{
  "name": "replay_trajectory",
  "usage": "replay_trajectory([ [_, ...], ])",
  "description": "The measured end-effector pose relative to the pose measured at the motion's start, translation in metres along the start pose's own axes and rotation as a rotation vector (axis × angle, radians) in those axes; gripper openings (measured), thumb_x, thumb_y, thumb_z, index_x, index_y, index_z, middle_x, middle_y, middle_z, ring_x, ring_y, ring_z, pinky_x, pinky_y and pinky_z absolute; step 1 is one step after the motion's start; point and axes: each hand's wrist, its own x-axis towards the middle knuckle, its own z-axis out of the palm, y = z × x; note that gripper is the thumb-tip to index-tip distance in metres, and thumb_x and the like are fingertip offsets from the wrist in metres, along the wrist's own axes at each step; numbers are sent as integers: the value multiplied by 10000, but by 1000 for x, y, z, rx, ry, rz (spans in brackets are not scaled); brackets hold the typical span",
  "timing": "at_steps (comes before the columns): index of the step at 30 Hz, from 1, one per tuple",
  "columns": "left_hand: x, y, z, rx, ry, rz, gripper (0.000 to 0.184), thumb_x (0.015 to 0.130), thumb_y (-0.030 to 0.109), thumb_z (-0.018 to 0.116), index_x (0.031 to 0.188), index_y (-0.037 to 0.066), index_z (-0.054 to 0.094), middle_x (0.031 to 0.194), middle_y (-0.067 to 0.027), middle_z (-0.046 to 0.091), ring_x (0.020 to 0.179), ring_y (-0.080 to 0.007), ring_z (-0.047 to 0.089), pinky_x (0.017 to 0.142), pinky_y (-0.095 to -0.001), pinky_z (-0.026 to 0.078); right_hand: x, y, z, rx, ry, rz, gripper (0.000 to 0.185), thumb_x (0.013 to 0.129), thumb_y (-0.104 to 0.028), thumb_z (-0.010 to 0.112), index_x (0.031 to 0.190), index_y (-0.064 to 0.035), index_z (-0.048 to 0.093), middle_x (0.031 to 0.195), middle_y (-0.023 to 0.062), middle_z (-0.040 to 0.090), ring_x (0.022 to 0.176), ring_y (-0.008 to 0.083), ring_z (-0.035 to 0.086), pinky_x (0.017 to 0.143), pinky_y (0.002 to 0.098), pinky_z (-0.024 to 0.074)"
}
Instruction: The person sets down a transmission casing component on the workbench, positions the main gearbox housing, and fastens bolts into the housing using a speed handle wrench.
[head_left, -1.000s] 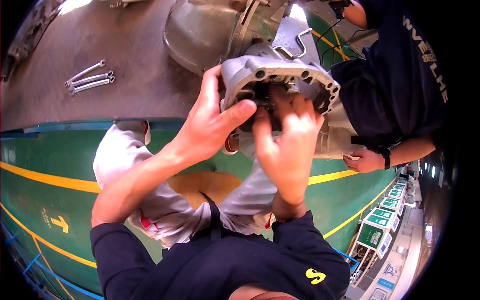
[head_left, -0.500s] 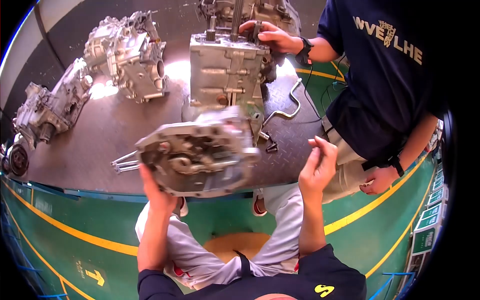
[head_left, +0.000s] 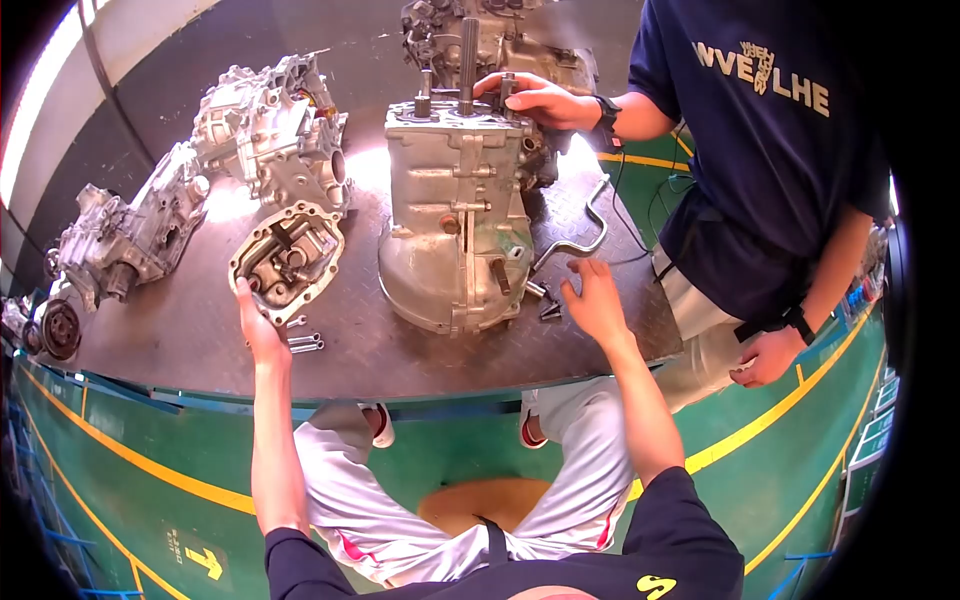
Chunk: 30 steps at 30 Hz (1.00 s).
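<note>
My left hand (head_left: 262, 335) grips the lower left rim of a cast-metal gearbox cover (head_left: 290, 262), its hollow side facing up toward me. The cover is at the left of the bench, near some wrenches (head_left: 307, 343). My right hand (head_left: 598, 302) is empty, fingers apart, over the bench's right part, close to small dark bolts (head_left: 550, 311) and the bent crank-shaped bar (head_left: 578, 246). Between my hands a large gearbox (head_left: 455, 260) stands upright, shafts pointing up from its top. A co-worker's hand (head_left: 545, 103) rests at its top right, by a short shaft.
More gearbox housings stand on the bench (head_left: 400, 365), at the far left (head_left: 125, 240), left back (head_left: 270, 130) and behind the upright gearbox (head_left: 500, 50). A round pulley-like part (head_left: 60, 328) lies at the left edge. The co-worker (head_left: 760, 150) stands at the right.
My left hand has carried the cover from in front of the gearbox to the left and away from me. My right hand has reached forward over the bench. The co-worker's hand stays on the gearbox.
</note>
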Motion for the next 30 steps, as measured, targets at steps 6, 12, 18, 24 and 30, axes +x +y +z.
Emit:
replay_trajectory([
  [6, 43, -27, -23, 112, 27, 32, 514, 992, 433, 528, 1275, 4, 530, 1191, -87, 622, 1077, -178, 604, 940, -328, 479, -11, -7, 2, 3, -114, 21, 280, 826, -136, 660, 1048, 28, 617, 1058, 194, 616, 1036, 395, 550, 905, 464, 457],
  [12, 79, -55, -51, 391, 169, 209, 540, 975, 453, 558, 1214, -31, 543, 1117, -102, 614, 994, -186, 558, 891, -322, 449, -12, -10, -5, 39, -187, 40, 251, 829, -141, 662, 1022, 14, 622, 1027, 187, 608, 1034, 391, 547, 902, 452, 452],
  [18, 107, -78, -76, 684, 259, 398, 676, 929, 534, 599, 1141, -106, 547, 1104, -200, 615, 1012, -264, 546, 938, -402, 419, -25, 11, 3, 41, -154, 51, 290, 830, -196, 664, 1041, 0, 631, 1068, 219, 610, 1091, 399, 541, 963, 455, 438],
  [24, 138, -100, -99, 676, 199, 384, 655, 958, 526, 558, 1136, -104, 588, 1115, -222, 635, 1015, -288, 577, 945, -399, 425, -25, 15, 14, 76, -153, 58, 274, 860, -211, 646, 1039, -4, 618, 1042, 200, 617, 1047, 379, 565, 931, 449, 449],
  [30, 134, -104, -100, 658, 211, 443, 653, 976, 499, 541, 1244, -96, 544, 1222, -209, 607, 1119, -285, 566, 1012, -380, 395, -28, 18, 11, 136, -217, 38, 288, 866, -229, 644, 1060, -16, 637, 1043, 185, 618, 1038, 364, 571, 923, 432, 464],
])
